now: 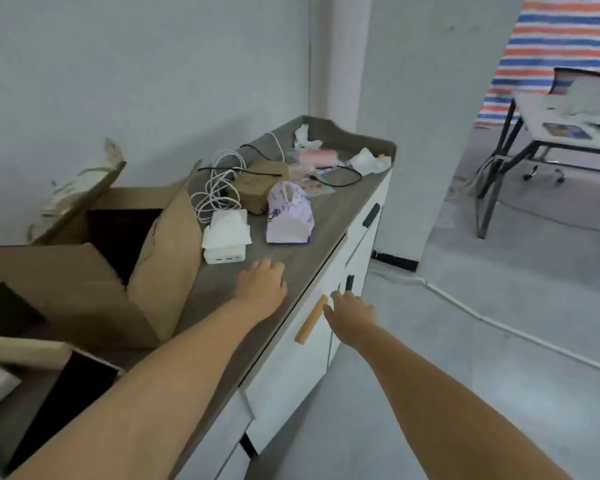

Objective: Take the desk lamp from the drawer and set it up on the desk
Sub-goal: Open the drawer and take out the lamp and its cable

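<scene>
A white cabinet with a grey wood-grain top [321,216] runs away from me. Its near drawer front [288,372] is shut and carries a tan wooden handle [310,320]. My left hand [261,285] rests palm down on the top near the front edge, holding nothing. My right hand [352,311] hovers with fingers spread just right of the tan handle, close to it; contact cannot be told. No desk lamp is in sight.
An open cardboard box [94,268] stands on the left of the top. Behind my left hand lie a white power strip [224,242], a purple tissue pack [289,214], coiled white cables [219,185] and small clutter. A table [568,129] stands far right.
</scene>
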Available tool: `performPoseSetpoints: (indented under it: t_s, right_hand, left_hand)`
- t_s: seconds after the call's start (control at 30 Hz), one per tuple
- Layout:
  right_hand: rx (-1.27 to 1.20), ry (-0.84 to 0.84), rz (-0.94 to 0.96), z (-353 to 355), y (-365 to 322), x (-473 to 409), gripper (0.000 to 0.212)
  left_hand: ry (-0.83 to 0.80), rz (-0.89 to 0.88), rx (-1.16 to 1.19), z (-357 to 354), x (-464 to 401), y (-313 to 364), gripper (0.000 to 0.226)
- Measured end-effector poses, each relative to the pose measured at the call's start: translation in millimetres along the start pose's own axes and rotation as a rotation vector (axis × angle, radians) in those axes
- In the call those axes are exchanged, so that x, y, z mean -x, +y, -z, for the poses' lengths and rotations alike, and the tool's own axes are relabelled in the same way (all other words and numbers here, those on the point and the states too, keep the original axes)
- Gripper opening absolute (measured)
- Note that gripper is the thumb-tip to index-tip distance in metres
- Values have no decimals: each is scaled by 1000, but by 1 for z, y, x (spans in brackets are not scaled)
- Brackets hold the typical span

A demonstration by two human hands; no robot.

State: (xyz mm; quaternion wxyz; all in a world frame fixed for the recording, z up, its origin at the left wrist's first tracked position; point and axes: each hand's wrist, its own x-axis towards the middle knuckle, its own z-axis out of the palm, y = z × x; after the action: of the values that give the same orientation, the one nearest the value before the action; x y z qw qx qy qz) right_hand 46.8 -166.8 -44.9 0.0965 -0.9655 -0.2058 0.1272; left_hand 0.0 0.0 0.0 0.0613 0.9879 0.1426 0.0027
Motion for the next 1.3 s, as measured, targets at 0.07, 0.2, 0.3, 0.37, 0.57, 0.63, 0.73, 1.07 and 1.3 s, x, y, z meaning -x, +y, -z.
performPoseSetpoints:
  t_s: [0.07,0.2,0.3,0.37,0.57,0.63,0.73,1.07,1.3]
  right_hand:
    - [-132,-25,-80,-10,-10,-8,40]
    - [-368,-121,-228,-42,-38,-23,56]
    - [-831,-81,-394,-59,-47,-35,49]
    - [-1157,-114,-689,-55,-51,-41,42]
    - [-1367,-119,-799,-57,-39,-39,71]
    - [-1354,-122,-804,-56,-27,-31,71]
    - [-1315,-105,-769,-52,4,-13,72]
    - [-1263,-73,-610,-60,83,47,30]
    - [-823,-27,-451,-46,107,39,43]
  left_hand:
    - [15,-15,5,-6,-1,-10,36]
    - [105,-115,76,-36,2,-34,40]
    - [90,-105,114,-43,-2,-40,46]
    - [53,-97,112,-46,-4,-41,49]
    - [23,-95,116,-45,-4,-43,50]
    - [20,-91,109,-44,-5,-44,50]
    - [18,-85,101,-44,-5,-44,50]
    - [-16,-62,59,-43,-3,-40,50]
    - [10,-43,106,-39,-1,-33,48]
